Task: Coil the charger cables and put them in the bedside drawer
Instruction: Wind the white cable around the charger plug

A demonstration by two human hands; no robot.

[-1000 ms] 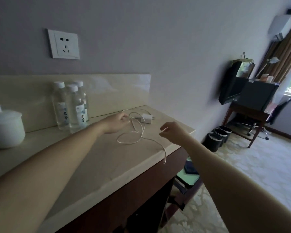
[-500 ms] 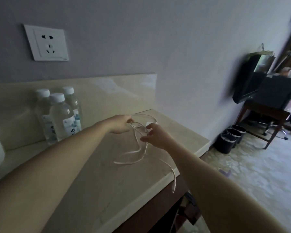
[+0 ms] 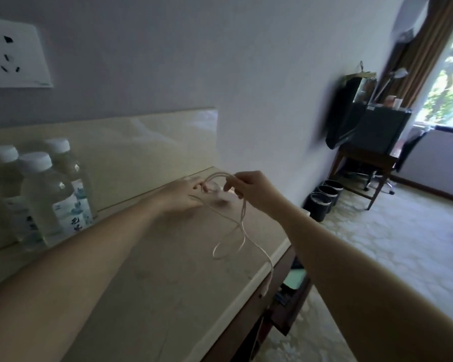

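A thin white charger cable lies in loose loops on the pale stone countertop, its free end hanging over the front edge. My left hand pinches the cable near the far end of the counter. My right hand is close beside it, fingers closed on a raised loop of the same cable. A white charger plug is partly hidden between the hands. An open drawer with a greenish object inside shows below the counter's right end.
Three water bottles stand at the left against the backsplash. A wall socket is above them. Three dark waste bins sit on the floor by the wall, with a dark desk and chair further back near the window.
My right hand has come up to my left hand and taken a loop of the cable, lifting it. The view has moved closer and shifted right.
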